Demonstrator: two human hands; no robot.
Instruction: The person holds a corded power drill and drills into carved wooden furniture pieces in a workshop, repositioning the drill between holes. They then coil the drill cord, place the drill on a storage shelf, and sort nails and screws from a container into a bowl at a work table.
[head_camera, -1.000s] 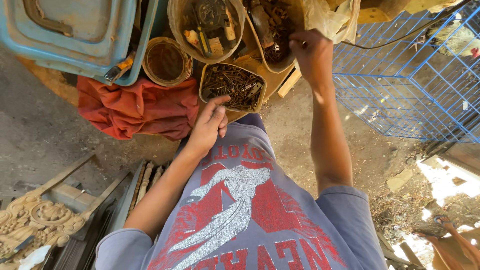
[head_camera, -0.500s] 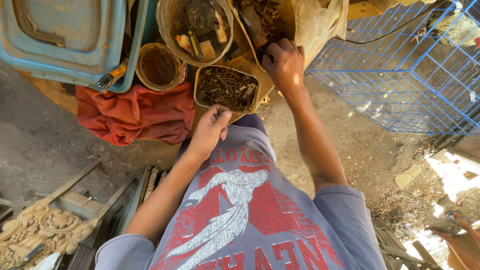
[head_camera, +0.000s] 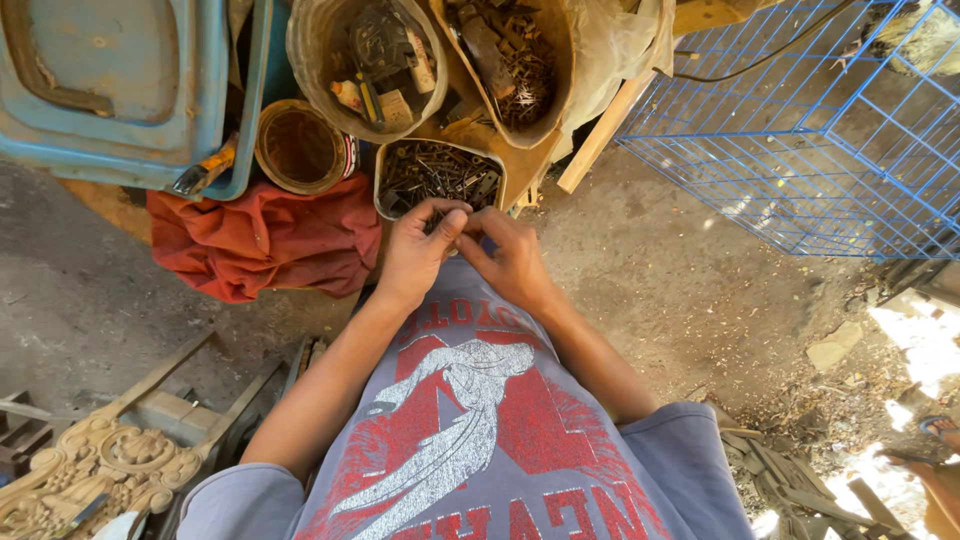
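You're pinching both hands together, left hand and right hand, over the nail tub; whatever they're gripping is hidden, sorting barely begun.

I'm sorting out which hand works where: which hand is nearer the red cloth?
Left. The left hand sits just right of the red cloth, close to its edge. The right hand meets it fingertip to fingertip but lies farther from the cloth, on the far side.

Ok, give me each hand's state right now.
Left hand: fingers pinched together, whether on something cannot be told.
Right hand: curled, contents hidden.
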